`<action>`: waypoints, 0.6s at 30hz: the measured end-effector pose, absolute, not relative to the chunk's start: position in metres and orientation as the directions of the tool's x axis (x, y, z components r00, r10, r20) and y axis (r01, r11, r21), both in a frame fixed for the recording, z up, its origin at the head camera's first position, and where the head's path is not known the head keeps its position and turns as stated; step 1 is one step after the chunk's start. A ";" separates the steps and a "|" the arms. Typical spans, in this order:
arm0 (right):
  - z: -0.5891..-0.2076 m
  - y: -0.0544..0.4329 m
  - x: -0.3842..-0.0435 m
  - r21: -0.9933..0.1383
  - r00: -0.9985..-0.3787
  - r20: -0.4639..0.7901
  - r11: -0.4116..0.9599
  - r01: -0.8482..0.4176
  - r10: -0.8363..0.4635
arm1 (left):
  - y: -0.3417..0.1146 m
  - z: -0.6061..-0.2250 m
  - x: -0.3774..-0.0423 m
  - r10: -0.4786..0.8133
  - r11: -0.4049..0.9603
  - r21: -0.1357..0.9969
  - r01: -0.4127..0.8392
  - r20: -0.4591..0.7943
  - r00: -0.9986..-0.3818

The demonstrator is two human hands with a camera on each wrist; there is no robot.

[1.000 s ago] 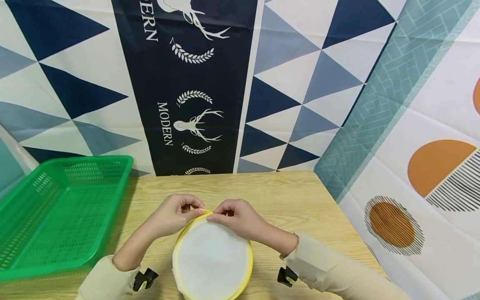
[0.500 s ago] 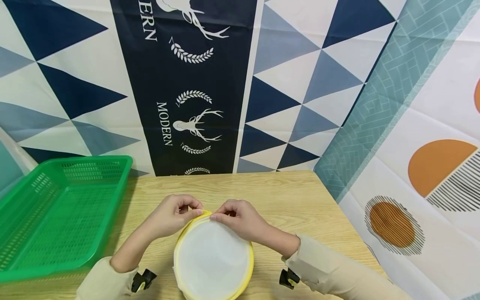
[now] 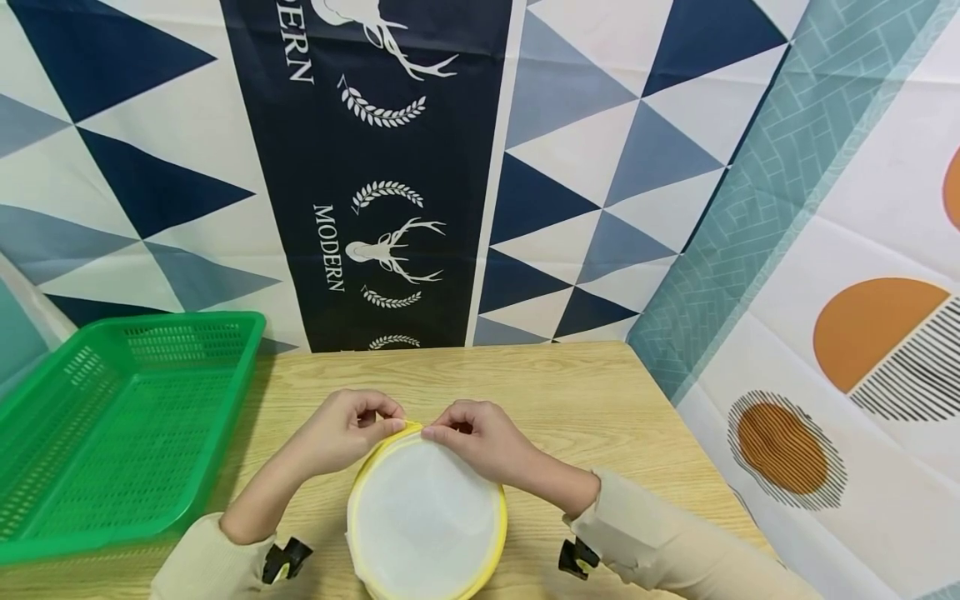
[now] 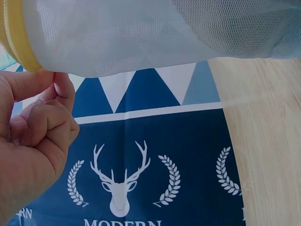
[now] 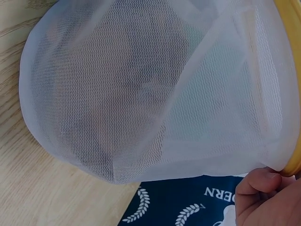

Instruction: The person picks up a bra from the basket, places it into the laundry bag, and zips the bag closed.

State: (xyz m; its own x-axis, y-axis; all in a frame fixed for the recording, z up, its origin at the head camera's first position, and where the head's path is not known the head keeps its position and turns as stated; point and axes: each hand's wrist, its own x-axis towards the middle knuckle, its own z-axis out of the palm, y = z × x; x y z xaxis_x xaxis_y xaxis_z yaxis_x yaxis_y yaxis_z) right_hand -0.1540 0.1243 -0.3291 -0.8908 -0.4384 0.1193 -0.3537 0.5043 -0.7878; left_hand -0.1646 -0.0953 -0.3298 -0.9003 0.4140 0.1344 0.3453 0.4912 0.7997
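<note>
A round white mesh laundry bag point(image 3: 427, 517) with yellow trim stands between my hands, its flat round end facing up in the head view. At its far edge, my left hand point(image 3: 358, 429) pinches the yellow trim between thumb and index finger. Just to the right, my right hand point(image 3: 483, 437) pinches the same edge, leaving a short stretch of trim between the fingertips. In the left wrist view, the soft mesh side point(image 4: 127, 37) hangs beside the left hand point(image 4: 37, 127). Through the mesh wall point(image 5: 131, 94) in the right wrist view, a greyish area shows.
A green perforated plastic basket point(image 3: 127, 450) stands at the left of the wooden table point(image 3: 570, 400). Patterned cloth point(image 3: 390, 167) covers the wall behind, and more hangs at the right. Each sleeve has a black wrist mount point(image 3: 287, 560) near its cuff.
My right fingertips have shifted slightly right along the edge and the left ones slightly left, so the gap between them is a little wider. The bag has moved very slightly right.
</note>
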 end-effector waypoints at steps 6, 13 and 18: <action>-0.329 0.126 -0.153 -0.788 -0.891 0.117 0.505 -0.352 -0.439 | -0.098 -0.330 -0.165 0.413 0.496 0.798 0.344 0.132 -0.901; -0.329 0.126 -0.152 -0.791 -0.893 0.113 0.505 -0.345 -0.435 | -0.098 -0.329 -0.164 0.408 0.501 0.795 0.340 0.129 -0.904; -0.330 0.128 -0.150 -0.791 -0.897 0.099 0.513 -0.334 -0.432 | -0.099 -0.329 -0.163 0.415 0.502 0.793 0.344 0.128 -0.901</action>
